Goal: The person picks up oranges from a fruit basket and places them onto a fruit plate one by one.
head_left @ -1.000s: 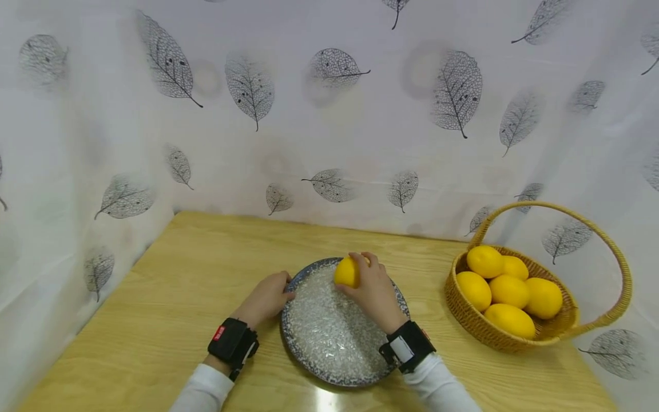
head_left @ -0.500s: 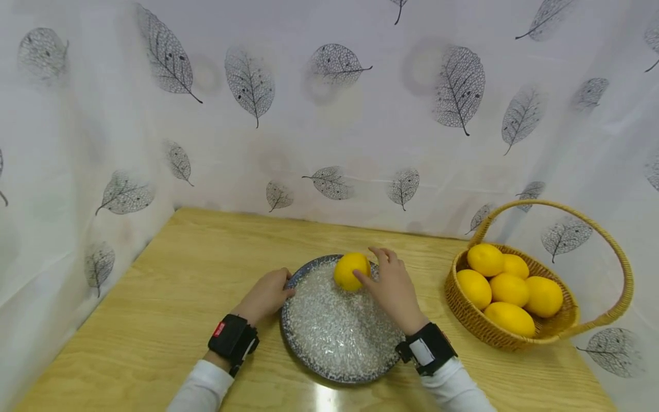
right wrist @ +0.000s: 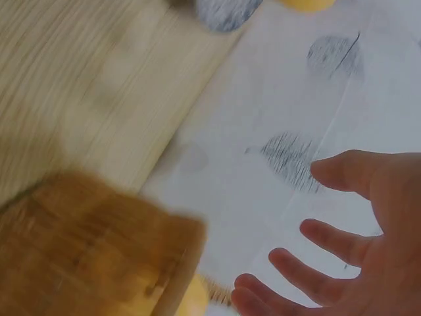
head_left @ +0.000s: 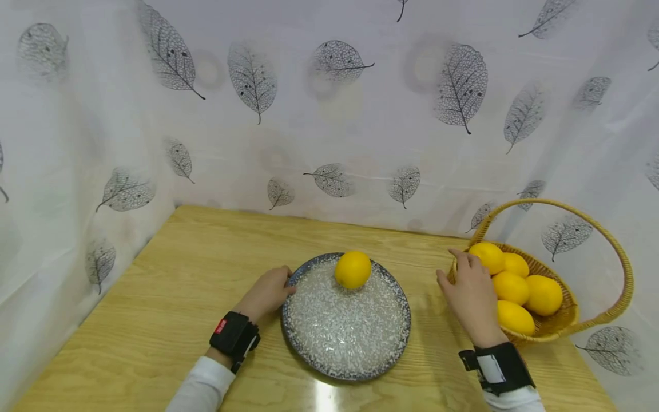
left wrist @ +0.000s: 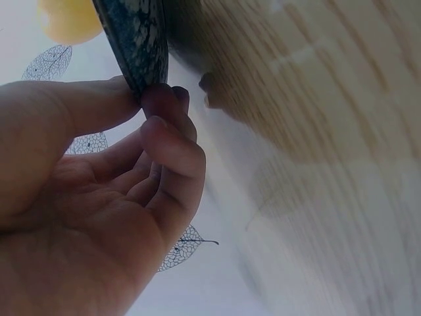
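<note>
A round speckled grey plate with a dark rim (head_left: 345,326) lies on the table, and one lemon (head_left: 352,269) rests near its far edge. My left hand (head_left: 266,293) pinches the plate's left rim between thumb and fingers, as the left wrist view shows at the rim (left wrist: 135,39). Over the left side of the wicker basket (head_left: 468,326) hovers my right hand (head_left: 471,292), fingers spread and holding nothing. Several lemons (head_left: 511,288) lie in the basket, one partly hidden by that hand. In the right wrist view the basket (right wrist: 99,243) is blurred, below and left of the spread fingers (right wrist: 316,270).
The basket's tall arched handle (head_left: 612,246) rises over its right side. A white curtain with leaf prints (head_left: 340,114) hangs behind and beside the wooden table (head_left: 216,246). Bare wood lies between plate and basket.
My right hand has let go of the lemon on the plate and moved right to the basket. The left hand stays at the plate's rim.
</note>
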`<action>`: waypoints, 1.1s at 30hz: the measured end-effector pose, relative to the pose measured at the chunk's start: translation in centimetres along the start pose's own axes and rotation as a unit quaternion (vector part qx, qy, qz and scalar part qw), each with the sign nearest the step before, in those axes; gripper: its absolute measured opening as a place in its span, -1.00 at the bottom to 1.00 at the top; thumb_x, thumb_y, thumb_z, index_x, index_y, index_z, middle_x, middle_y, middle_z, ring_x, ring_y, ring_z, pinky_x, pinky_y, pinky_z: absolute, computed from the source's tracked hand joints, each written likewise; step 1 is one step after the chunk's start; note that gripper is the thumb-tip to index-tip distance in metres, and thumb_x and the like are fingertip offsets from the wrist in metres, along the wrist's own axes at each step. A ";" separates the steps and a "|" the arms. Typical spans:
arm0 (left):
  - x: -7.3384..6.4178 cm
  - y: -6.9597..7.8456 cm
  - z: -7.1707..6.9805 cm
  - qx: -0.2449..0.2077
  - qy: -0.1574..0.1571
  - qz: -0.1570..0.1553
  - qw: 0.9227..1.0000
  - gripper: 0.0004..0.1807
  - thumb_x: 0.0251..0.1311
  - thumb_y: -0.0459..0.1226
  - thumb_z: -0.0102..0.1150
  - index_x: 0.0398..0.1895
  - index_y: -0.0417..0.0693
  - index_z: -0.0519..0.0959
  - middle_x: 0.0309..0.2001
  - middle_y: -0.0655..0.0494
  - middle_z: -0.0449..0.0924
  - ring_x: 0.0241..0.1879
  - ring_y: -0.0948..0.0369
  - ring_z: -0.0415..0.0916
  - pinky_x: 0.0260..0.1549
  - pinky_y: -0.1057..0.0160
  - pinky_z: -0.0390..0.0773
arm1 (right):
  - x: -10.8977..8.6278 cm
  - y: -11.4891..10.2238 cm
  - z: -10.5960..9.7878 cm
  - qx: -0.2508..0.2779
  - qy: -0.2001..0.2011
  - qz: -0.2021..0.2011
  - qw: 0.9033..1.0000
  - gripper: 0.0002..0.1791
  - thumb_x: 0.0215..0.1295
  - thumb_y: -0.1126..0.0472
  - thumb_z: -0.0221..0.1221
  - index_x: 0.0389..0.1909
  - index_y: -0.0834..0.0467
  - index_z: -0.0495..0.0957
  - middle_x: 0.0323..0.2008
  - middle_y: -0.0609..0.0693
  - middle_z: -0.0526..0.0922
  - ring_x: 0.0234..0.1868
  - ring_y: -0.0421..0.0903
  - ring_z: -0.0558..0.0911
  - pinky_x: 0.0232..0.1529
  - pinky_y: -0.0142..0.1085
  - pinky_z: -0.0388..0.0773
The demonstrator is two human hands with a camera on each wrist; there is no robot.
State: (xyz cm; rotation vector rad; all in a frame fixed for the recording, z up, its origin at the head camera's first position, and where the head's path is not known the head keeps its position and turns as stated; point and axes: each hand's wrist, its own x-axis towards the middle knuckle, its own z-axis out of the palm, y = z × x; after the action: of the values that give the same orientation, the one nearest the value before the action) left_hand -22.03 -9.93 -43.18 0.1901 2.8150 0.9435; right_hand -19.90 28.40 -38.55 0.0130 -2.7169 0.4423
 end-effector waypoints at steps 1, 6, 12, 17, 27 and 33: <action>0.0 0.0 0.0 0.000 0.000 0.000 1.000 -0.68 0.37 -0.33 0.23 0.10 -0.35 0.53 -0.10 -0.13 0.65 -0.24 0.14 0.51 -0.17 0.12 0.58 | -0.2 0.9 -0.4 -0.006 0.005 0.007 1.000 -0.41 0.38 0.16 0.24 0.32 0.37 0.39 0.20 0.56 0.39 0.10 0.54 0.42 0.03 0.33 0.42; 0.0 0.0 0.0 0.004 0.002 0.002 1.000 -0.68 0.36 -0.33 0.23 0.09 -0.35 0.54 -0.07 -0.16 0.66 -0.22 0.13 0.52 -0.13 0.09 0.59 | -1.1 5.0 -2.1 -0.045 -0.022 0.069 0.996 -0.41 0.33 0.15 0.25 0.22 0.46 0.39 0.17 0.64 0.34 -0.02 0.65 0.42 -0.14 0.38 0.41; 0.0 0.0 -0.1 0.005 -0.001 -0.002 1.000 -0.67 0.37 -0.33 0.22 0.10 -0.35 0.54 -0.03 -0.18 0.66 -0.19 0.13 0.53 -0.10 0.09 0.59 | -1.2 8.8 -3.7 -0.078 -0.178 0.158 0.968 -0.13 0.38 -0.20 0.17 0.24 0.55 0.28 0.07 0.71 0.28 -0.05 0.63 0.45 -0.29 0.28 0.50; -0.1 0.1 0.0 0.004 0.004 0.004 1.000 -0.69 0.37 -0.34 0.22 0.08 -0.35 0.54 -0.05 -0.18 0.66 -0.14 0.09 0.57 -0.06 0.04 0.60 | -1.2 10.7 -4.1 -0.067 -0.283 0.170 0.941 0.20 0.30 -0.53 0.01 0.25 0.62 0.15 0.06 0.78 0.23 -0.08 0.59 0.50 -0.29 0.19 0.55; -0.2 0.1 0.2 0.002 0.007 0.010 1.000 -0.71 0.37 -0.34 0.22 0.06 -0.35 0.55 -0.07 -0.16 0.66 -0.11 0.07 0.58 -0.02 0.00 0.60 | -1.2 12.0 -4.0 -0.049 -0.333 0.151 0.929 0.22 0.37 -0.51 -0.09 0.30 0.66 0.02 0.12 0.86 0.14 0.08 0.68 0.38 -0.06 0.32 0.51; -0.3 0.0 0.1 0.005 0.008 0.011 1.000 -0.70 0.36 -0.33 0.23 0.05 -0.36 0.55 -0.07 -0.17 0.66 -0.13 0.07 0.58 -0.03 0.01 0.61 | -1.2 12.2 -3.7 -0.051 -0.322 0.158 0.932 0.29 0.34 -0.57 -0.13 0.33 0.68 -0.02 0.16 0.84 0.13 0.09 0.67 0.39 -0.04 0.33 0.51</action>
State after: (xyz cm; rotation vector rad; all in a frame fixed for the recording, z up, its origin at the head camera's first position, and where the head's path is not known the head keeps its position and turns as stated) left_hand -21.71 -9.87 -43.23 0.2157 2.8385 0.9398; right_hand -18.20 41.09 -39.45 -0.3766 -3.4056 0.4439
